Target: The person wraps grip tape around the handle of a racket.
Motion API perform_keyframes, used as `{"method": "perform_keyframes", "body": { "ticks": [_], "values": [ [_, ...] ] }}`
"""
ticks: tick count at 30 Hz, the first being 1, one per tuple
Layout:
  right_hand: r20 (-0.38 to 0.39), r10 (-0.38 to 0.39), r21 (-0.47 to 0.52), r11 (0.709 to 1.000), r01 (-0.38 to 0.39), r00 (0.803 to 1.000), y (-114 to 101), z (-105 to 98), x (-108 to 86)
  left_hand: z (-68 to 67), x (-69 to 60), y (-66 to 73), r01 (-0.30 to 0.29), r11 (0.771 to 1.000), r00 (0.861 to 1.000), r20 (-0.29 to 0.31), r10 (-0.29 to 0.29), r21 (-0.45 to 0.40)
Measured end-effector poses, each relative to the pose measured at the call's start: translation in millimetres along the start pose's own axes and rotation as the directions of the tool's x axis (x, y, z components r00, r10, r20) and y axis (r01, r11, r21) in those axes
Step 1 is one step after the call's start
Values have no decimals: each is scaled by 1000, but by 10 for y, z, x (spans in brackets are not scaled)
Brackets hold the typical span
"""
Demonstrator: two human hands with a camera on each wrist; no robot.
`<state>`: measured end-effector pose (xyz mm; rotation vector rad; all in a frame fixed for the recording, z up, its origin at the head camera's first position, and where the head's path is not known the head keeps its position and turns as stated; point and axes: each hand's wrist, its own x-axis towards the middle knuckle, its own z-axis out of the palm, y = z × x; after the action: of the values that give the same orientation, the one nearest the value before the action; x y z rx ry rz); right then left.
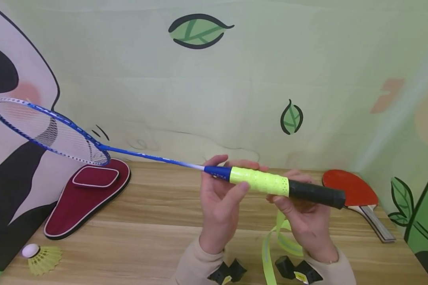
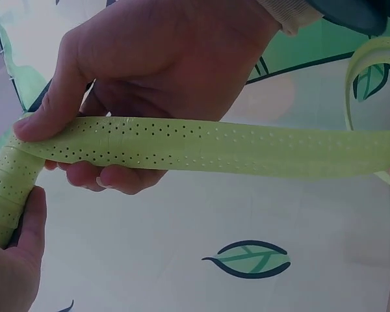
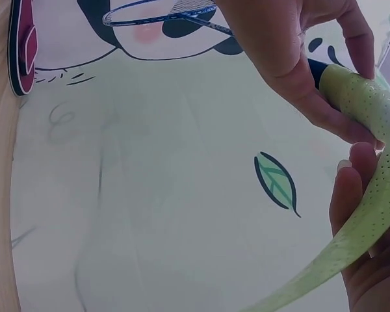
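Note:
A blue badminton racket (image 1: 153, 157) is held up above the table, its strung head to the left and its handle to the right. Bright yellow perforated overgrip (image 1: 271, 183) covers the upper handle; the butt end (image 1: 317, 193) is black. My left hand (image 1: 217, 209) holds the wrapped part near the blue cone, thumb in front. At the wrap's lower edge, my right hand (image 1: 308, 227) pinches the overgrip tape (image 2: 182, 146) with its thumb against the handle. The tape runs across those fingers, and its loose tail (image 1: 266, 253) hangs down to the table.
A dark red paddle case (image 1: 71, 209) lies at the left, with a yellow shuttlecock (image 1: 44, 257) in front of it. To the right, a red table tennis paddle (image 1: 349, 188) leans by the backdrop. A printed cloth (image 1: 235, 87) stands behind the wooden table (image 1: 146, 237).

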<state>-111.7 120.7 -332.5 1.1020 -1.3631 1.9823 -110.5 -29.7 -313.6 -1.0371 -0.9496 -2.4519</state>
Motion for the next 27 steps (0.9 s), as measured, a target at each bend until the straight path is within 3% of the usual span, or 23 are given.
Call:
{"method": "perform_keyframes", "body": {
  "ticks": [14,27],
  "values": [
    [-40,16,-42,999,-18,999,24,6,14,8,2,-4,-11,999,999,-38,13,47],
    [-22,-16,-71,997,14,1000,42,-5,7,10,-4,-5,7,996,992,-126,4,91]
  ]
}}
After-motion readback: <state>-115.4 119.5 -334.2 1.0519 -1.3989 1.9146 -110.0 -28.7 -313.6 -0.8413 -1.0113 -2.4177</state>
